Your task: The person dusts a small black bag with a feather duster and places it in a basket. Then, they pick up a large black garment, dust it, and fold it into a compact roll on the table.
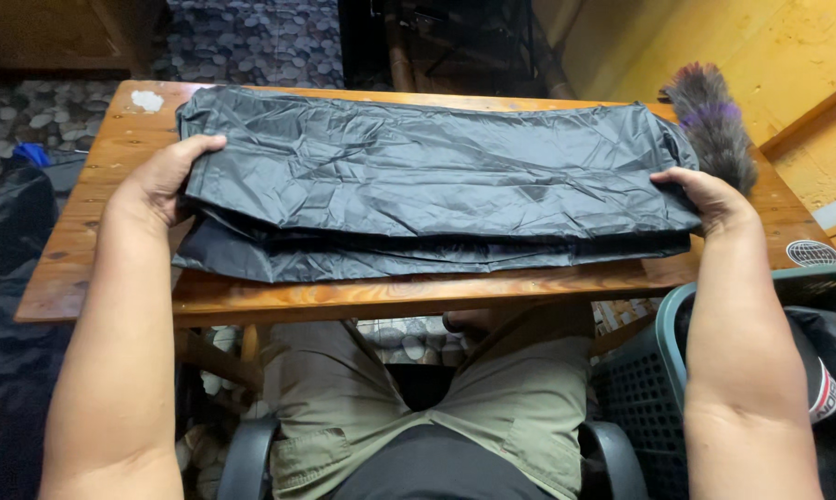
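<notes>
A dark grey, crinkled nylon garment lies folded in long layers across a wooden table. My left hand grips its left end, thumb on top of the upper layer. My right hand holds the right end the same way, fingers tucked under the fold. The upper layer is folded over lower layers that stick out along the near edge.
A grey and purple fluffy duster lies at the table's far right corner. A dark green plastic basket with dark items stands by my right leg. Dark fabric is heaped at the left. The floor is pebble-patterned.
</notes>
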